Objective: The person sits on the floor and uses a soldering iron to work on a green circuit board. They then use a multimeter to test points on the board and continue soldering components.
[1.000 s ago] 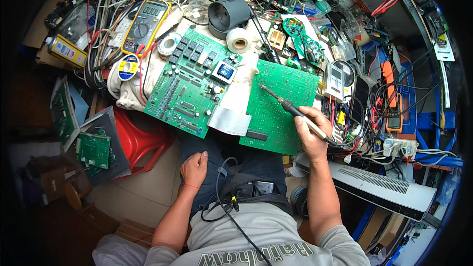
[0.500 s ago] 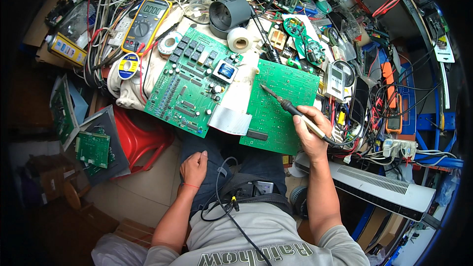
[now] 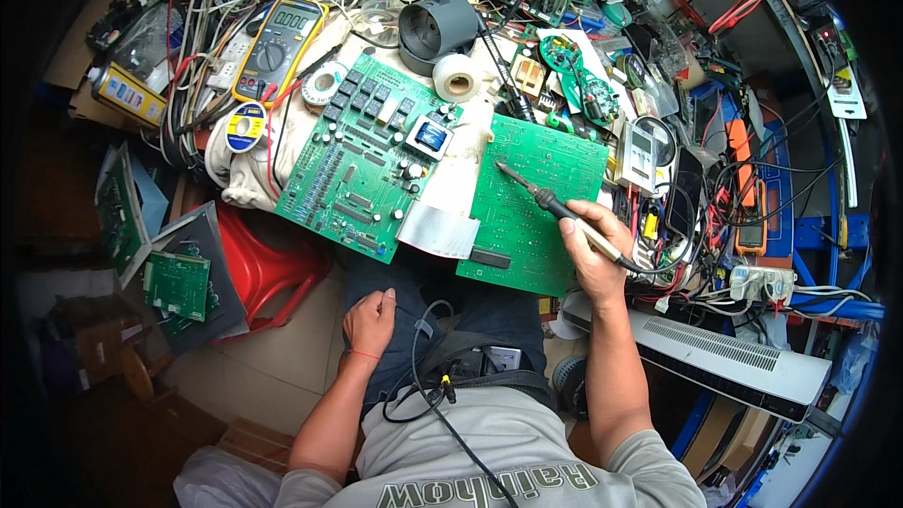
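Observation:
My right hand (image 3: 600, 249) grips a soldering iron (image 3: 588, 233) by its pale handle. The iron's tip points down and left at the green circuit board (image 3: 536, 169) under it; I cannot tell whether it touches. A grey ribbon cable (image 3: 438, 230) joins this board to a second green board (image 3: 353, 165) on the left, which carries black relays, chips, capacitors and a small blue-lit screen (image 3: 432, 135). Curled into a loose fist, my left hand (image 3: 371, 320) rests on my left thigh, below the boards, with nothing seen in it.
A yellow multimeter (image 3: 279, 47) and solder spools (image 3: 245, 126) lie left of the boards. A grey round holder (image 3: 438, 26) and a white tape roll (image 3: 457, 77) stand behind. Tangled cables and loose electronics crowd the bench. A red stool (image 3: 268, 268) is at the lower left.

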Available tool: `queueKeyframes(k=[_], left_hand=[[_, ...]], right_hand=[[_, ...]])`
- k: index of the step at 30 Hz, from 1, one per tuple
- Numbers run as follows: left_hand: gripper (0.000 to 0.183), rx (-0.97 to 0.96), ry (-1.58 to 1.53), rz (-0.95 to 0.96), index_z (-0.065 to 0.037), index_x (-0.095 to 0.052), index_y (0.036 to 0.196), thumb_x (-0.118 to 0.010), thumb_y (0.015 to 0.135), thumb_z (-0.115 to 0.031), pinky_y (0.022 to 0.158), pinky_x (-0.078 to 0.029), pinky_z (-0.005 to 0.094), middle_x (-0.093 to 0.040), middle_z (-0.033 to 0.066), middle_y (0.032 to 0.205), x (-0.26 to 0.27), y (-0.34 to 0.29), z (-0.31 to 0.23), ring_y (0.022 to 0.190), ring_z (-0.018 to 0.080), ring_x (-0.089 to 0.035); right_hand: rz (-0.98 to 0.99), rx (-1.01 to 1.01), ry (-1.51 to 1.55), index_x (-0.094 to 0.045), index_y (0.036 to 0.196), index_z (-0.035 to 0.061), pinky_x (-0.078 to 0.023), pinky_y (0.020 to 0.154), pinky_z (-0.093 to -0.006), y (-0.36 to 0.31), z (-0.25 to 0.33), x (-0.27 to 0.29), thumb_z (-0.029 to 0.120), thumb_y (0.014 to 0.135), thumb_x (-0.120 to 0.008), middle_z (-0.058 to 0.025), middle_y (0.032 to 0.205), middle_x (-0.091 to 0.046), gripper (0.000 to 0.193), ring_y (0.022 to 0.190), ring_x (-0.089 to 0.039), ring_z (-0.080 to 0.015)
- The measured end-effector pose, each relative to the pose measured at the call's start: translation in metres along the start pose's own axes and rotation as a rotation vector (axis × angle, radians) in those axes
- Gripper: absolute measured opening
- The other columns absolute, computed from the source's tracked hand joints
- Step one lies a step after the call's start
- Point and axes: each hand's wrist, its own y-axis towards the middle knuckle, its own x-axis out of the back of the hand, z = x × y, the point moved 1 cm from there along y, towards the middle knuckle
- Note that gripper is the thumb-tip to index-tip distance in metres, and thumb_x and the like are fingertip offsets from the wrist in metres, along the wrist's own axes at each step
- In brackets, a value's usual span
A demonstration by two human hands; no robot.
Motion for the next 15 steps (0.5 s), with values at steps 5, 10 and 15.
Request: queueKeyframes(k=[5, 10, 15], left_hand=[[0.042, 0.012, -0.003, -0.001, -0.005, -0.062, 0.076, -0.062, 0.103, -0.037, 0.063, -0.046, 0.0528, -0.066, 0.0183, 0.076, -0.0009, -0.0003, 0.0019, 0.072, 0.0438, -0.065], [0.042, 0.003, 0.010, -0.003, -0.005, -0.063, 0.076, -0.062, 0.103, -0.038, 0.063, -0.046, 0.0530, -0.066, 0.0180, 0.076, -0.0008, -0.0001, 0.0019, 0.073, 0.0437, -0.065], [0.042, 0.017, 0.010, 0.002, -0.005, -0.063, 0.076, -0.062, 0.103, -0.038, 0.063, -0.046, 0.0531, -0.067, 0.0179, 0.076, -0.0002, 0.0002, 0.0003, 0.073, 0.0437, -0.065]], right_hand=[[-0.042, -0.030, 0.072, -0.076, 0.113, 0.0004, -0.053, 0.069, -0.0240, -0.0017, -0.0041, -0.0007, 0.010, 0.091, -0.082, -0.0053, 0.089, -0.076, 0.024, 0.075, -0.067, -0.0080], [-0.009, -0.017, 0.025, -0.076, 0.113, 0.0006, -0.052, 0.068, -0.0236, -0.0006, -0.0018, 0.0005, 0.009, 0.092, -0.082, -0.0040, 0.088, -0.076, 0.024, 0.074, -0.066, -0.0070], [-0.008, -0.020, 0.028, -0.076, 0.112, 0.0005, -0.052, 0.067, -0.0237, 0.0011, 0.0008, -0.0006, 0.009, 0.091, -0.081, -0.0036, 0.087, -0.076, 0.023, 0.073, -0.066, -0.0069]])
